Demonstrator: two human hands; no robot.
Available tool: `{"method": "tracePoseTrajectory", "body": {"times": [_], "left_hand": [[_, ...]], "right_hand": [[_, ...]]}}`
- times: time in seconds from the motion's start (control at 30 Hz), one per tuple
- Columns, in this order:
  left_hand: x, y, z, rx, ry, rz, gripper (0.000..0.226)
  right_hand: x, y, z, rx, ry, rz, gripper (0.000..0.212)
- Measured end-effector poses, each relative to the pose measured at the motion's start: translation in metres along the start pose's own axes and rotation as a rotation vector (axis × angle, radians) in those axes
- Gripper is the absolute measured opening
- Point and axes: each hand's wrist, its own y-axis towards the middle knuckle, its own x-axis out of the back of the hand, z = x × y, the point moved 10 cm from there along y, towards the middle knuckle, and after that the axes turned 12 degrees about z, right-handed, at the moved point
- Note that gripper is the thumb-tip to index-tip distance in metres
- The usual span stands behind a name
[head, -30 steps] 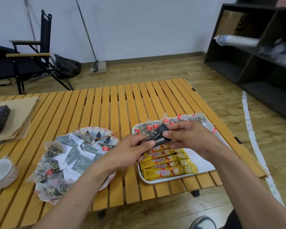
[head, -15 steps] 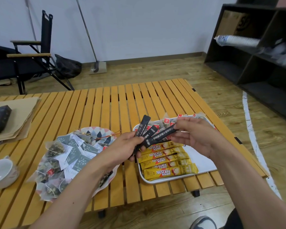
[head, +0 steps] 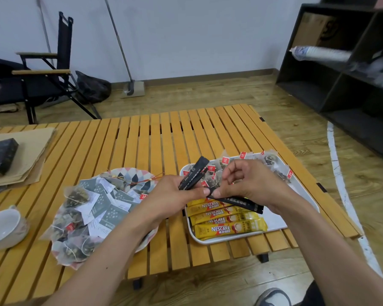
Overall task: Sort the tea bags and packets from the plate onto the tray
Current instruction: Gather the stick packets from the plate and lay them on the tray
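Observation:
My left hand (head: pixel 175 195) grips black stick packets (head: pixel 194 173) that fan up over the left end of the white tray (head: pixel 276 224). My right hand (head: pixel 250 184) pinches the end of another black stick packet (head: pixel 239 202), which lies low across the tray above the yellow Nescafe sticks (head: pixel 226 221). Mesh tea bags with red tags (head: pixel 272 162) fill the tray's far part. The patterned plate (head: pixel 137 173) on the left holds a heap of mesh tea bags (head: pixel 75 195) and grey-and-white paper packets (head: pixel 106 208).
A white cup (head: pixel 2 226) sits at the table's left edge. A black box (head: pixel 0 155) rests on brown paper at far left. A folding chair (head: pixel 49 71) and a dark shelf unit (head: pixel 345 74) stand beyond the slatted table (head: pixel 155 138).
The bundle of black sticks, first held together by both hands, has been split. My right hand has drawn one stick away and lowered it toward the tray, while my left keeps the others.

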Motion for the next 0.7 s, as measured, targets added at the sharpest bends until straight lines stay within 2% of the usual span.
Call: {"method": "tracePoseTrajectory", "body": {"times": [0.1,0.23,0.4,0.7], "left_hand": [[0.003,0.0,0.008,0.068,-0.002,0.009,0.02],[0.019,0.001,0.021,0.138,-0.038,-0.07,0.018],[0.023,-0.003,0.02,0.192,0.201,-0.127,0.017],[0.025,0.001,0.025,0.209,0.381,-0.168,0.023]], "right_hand": [[0.001,-0.002,0.002,-0.004,-0.019,0.013,0.044],[0.018,-0.005,-0.02,-0.148,0.037,0.008,0.036],[0.031,-0.003,-0.033,-0.202,0.014,-0.104,0.024],[0.042,0.001,-0.03,-0.199,-0.196,-0.278,0.027]]}}
